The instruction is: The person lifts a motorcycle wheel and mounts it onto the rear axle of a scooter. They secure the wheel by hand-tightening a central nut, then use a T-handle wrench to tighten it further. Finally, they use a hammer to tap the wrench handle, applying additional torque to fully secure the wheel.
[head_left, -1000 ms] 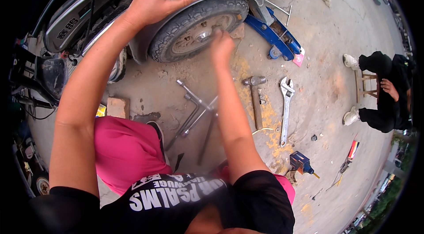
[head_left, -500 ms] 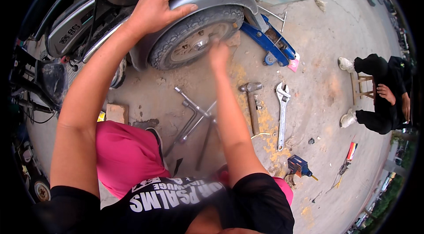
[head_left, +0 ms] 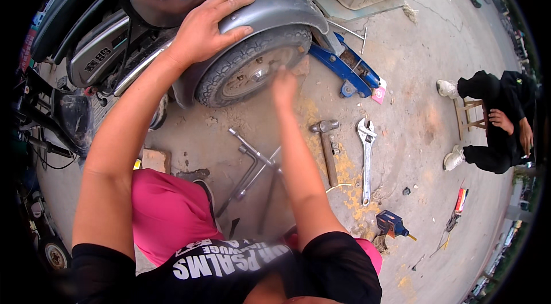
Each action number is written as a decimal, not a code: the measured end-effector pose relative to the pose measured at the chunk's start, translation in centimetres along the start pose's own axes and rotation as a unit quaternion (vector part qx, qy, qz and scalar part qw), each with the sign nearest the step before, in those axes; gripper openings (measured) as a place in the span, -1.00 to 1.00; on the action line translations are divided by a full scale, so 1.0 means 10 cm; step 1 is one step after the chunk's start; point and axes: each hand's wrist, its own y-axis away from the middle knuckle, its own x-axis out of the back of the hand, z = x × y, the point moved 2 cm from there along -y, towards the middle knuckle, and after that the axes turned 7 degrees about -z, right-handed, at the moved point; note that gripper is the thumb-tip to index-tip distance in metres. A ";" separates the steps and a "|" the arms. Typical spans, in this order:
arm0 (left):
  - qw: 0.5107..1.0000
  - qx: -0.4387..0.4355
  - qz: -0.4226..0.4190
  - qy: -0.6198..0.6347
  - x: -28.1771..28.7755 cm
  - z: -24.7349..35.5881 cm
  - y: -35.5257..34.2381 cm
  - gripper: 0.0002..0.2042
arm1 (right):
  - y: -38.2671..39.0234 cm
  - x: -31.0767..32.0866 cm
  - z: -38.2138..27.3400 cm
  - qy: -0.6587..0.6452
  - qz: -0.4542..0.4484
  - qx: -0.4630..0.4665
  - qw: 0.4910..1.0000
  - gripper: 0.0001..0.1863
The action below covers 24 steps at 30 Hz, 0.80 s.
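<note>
At the frame's upper centre, the wheel [head_left: 244, 80] slants up rightward, its hub [head_left: 260, 72] up-left of the nearer right hand [head_left: 284, 88] (grip too blurred to tell); the left hand [head_left: 205, 34], fingers spread, rests on the fender [head_left: 281, 8].

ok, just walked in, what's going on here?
Someone is working at a vehicle's wheel. Their left hand rests on the grey fender; the right hand is blurred beside the wheel, so its grip can't be made out. The wheel sits under the fender, with a blue jack nearby. A cross wrench, hammer and adjustable wrench lie on the ground. Another person sits off to the right.
</note>
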 end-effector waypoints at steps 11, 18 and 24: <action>1.000 0.011 -0.012 0.019 0.03 0.00 0.03 -0.46 | 0.06 0.02 -0.19 0.004 -0.004 -0.074 0.997 -0.46; 1.000 0.012 -0.012 0.020 0.03 0.01 -0.01 -0.47 | 0.09 0.06 -0.22 0.116 0.006 0.026 0.993 -0.60; 1.000 0.000 -0.015 0.020 0.01 0.03 -0.03 -0.46 | 0.09 0.04 -0.16 0.153 0.042 0.088 0.983 -0.64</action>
